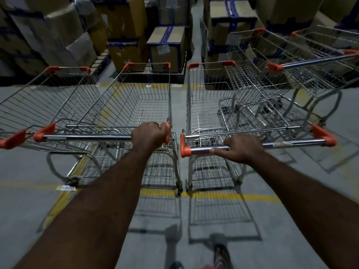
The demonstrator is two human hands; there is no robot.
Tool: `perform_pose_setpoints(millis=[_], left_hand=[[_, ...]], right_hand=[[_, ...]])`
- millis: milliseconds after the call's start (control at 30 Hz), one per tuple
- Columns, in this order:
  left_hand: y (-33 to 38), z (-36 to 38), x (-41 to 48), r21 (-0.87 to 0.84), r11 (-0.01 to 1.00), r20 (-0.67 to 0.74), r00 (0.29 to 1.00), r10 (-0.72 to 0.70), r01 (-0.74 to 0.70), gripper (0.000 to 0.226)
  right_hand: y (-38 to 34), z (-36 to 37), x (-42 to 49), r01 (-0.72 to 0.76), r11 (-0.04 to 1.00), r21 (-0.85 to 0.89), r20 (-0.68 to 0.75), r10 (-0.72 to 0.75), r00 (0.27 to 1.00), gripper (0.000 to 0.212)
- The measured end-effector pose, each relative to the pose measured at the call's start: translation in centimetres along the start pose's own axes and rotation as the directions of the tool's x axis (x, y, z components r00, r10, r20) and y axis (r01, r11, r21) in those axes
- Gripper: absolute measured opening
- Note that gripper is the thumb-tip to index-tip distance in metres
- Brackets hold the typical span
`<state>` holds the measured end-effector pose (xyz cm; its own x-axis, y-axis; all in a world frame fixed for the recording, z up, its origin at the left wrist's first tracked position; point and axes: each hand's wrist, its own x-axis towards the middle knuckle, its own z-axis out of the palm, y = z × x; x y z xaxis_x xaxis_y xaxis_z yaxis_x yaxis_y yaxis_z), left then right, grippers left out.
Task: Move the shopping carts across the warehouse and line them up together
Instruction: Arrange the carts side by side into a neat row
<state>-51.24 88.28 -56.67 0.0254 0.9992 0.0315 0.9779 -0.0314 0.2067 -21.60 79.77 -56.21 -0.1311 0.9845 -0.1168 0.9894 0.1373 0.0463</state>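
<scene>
We look down at two wire shopping carts side by side on a grey warehouse floor [291,220]. Our left hand [149,135] curls round the right end of the left cart [136,98] handle. Our right hand [240,148] grips the right cart [206,105] handle near its left end, thumb along the bar. The two baskets stand just beside each other. A third cart [38,101] sits at far left, and two more carts [272,61] stand angled at right. Stacked cardboard boxes [167,45] rise ahead.

Five shopping carts [136,98], probably; the far-right pair overlaps and is hard to separate. Two hands: left hand [149,135], right hand [242,148]. Over ten cardboard boxes [165,47].
</scene>
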Motion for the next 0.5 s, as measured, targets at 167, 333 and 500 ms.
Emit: perform_pose_setpoints(millis=[167, 333, 500], left_hand=[[-0.3, 0.1, -0.1, -0.024, 1.000, 0.048, 0.999, 0.017, -0.016, 0.067], [1.0, -0.1, -0.9, -0.055, 0.995, -0.177, 0.981, 0.078, -0.089, 0.047], [5.0, -0.7, -2.4, 0.088, 0.872, 0.183, 0.868, 0.461, -0.481, 0.062]], right_hand=[[0.1, -0.3, 1.0, -0.004, 0.999, 0.053, 0.043, 0.001, 0.999, 0.086], [-0.3, -0.2, 1.7, -0.001, 0.996, 0.090, 0.027, -0.001, 1.000, 0.094], [-0.8, -0.4, 2.6, -0.039, 0.994, 0.103, 0.037, 0.036, 0.999, 0.105]])
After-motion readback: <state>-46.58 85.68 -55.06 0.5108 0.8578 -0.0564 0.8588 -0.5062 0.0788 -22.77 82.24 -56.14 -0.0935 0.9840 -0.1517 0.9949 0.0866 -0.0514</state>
